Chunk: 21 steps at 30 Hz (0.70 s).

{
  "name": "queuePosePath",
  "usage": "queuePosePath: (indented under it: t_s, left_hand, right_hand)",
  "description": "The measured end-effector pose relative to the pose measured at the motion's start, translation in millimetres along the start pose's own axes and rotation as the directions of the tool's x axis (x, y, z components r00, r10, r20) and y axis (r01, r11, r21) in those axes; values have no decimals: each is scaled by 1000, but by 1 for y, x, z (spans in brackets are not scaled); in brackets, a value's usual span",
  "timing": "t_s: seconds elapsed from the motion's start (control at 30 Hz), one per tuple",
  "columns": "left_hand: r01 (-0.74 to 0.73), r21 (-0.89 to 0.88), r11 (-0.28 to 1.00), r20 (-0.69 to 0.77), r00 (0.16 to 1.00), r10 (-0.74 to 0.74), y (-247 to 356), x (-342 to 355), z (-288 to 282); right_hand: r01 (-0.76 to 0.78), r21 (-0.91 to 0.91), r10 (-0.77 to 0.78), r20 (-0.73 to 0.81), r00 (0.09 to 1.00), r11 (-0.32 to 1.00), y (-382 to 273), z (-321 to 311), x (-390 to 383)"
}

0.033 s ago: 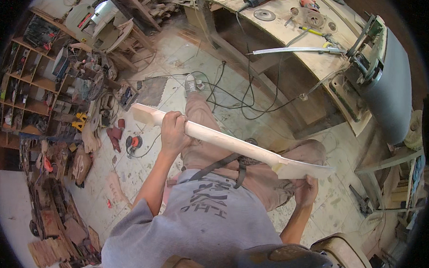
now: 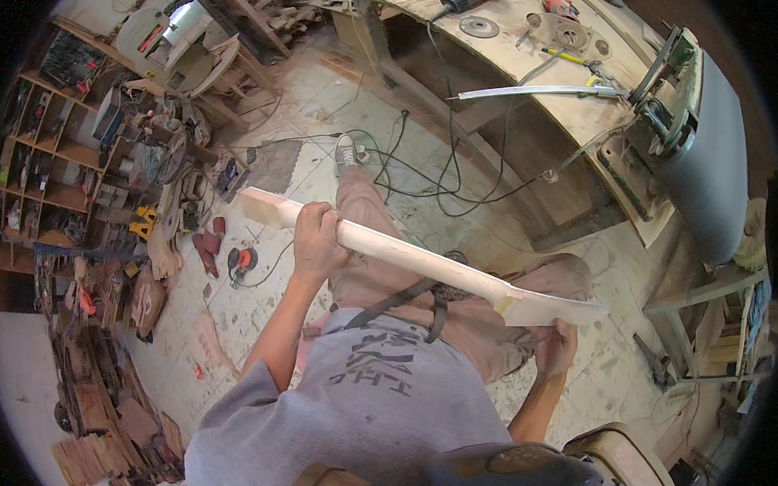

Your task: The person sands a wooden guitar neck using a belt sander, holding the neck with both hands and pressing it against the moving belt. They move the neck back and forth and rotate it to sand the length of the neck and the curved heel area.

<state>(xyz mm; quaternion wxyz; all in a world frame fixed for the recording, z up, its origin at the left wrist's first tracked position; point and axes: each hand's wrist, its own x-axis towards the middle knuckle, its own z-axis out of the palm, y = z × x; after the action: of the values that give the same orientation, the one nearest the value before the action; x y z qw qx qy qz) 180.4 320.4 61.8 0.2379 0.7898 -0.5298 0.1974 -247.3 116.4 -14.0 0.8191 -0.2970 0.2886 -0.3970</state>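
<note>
While both hands (image 2: 320, 244) (image 2: 556, 349) grip it | wood pc (image 2: 425, 263) lt-colored, long | rounded mid

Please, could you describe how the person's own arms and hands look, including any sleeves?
The left hand and right hand, partly hidden, show no gloves. Both forearms are bare, with no visible watch or bracelet. The grey shirt has a loose, short left sleeve.
</note>
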Motion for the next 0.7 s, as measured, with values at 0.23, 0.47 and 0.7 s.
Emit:
queuePosePath:
  t_s: [0.23, 0.47, 0.7]
  left_hand:
    - [-1, -2, 1000, 64, 998, 1, -19, 0, 16]
    - [82, -13, 997, 114, 990, -80, -28, -18, 14]
    - [128, -17, 992, 133, 983, -124, -30, -18, 23]
  right_hand:
    - [-15, 41, 19, -102, 995, 999, 5, 26, -9]
    - [-109, 3, 109, -88, 990, 994, 6, 21, 2]
    - [-73, -64, 63, -148, 987, 995, -7, 46, 9]
